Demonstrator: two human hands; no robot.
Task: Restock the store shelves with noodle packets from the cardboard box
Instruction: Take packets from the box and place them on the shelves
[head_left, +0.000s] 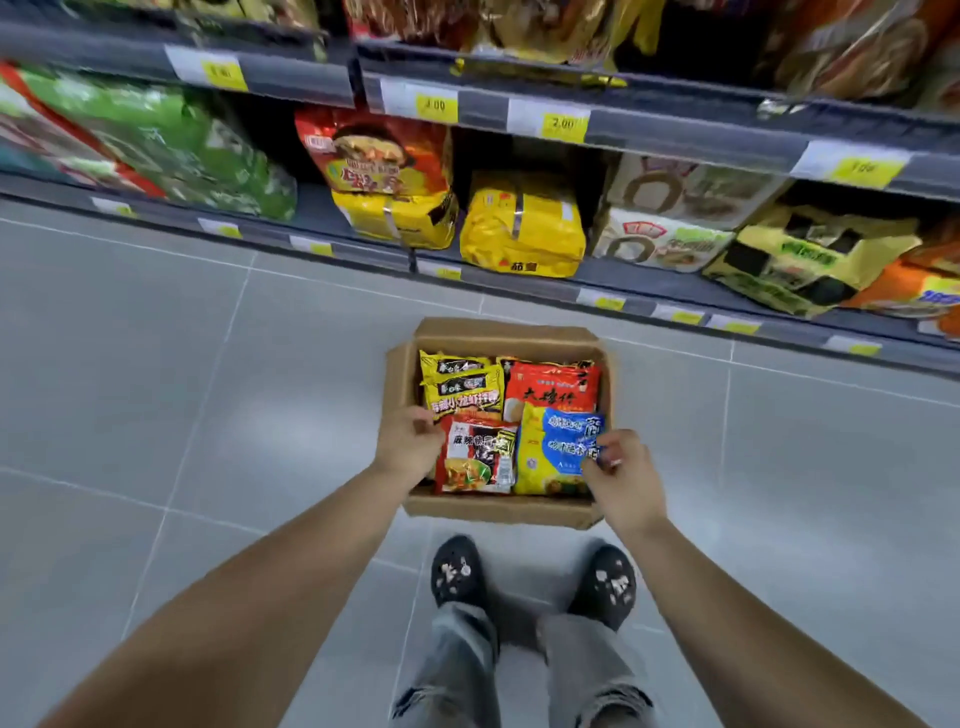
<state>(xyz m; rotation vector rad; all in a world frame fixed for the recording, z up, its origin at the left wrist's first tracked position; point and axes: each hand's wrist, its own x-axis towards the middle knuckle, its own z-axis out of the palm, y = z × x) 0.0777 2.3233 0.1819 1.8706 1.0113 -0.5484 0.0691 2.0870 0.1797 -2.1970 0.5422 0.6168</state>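
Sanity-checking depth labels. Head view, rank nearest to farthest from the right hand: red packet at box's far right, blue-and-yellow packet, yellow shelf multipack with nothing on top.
1. blue-and-yellow packet: near right of the box, pinched by the right hand.
2. red packet: far right of the box, just behind.
3. yellow multipack: bottom shelf, beyond the box.

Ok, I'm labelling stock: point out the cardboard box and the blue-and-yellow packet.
cardboard box (498, 512): head view, outside of its near wall.
blue-and-yellow packet (553, 449): head view, middle of its front face.
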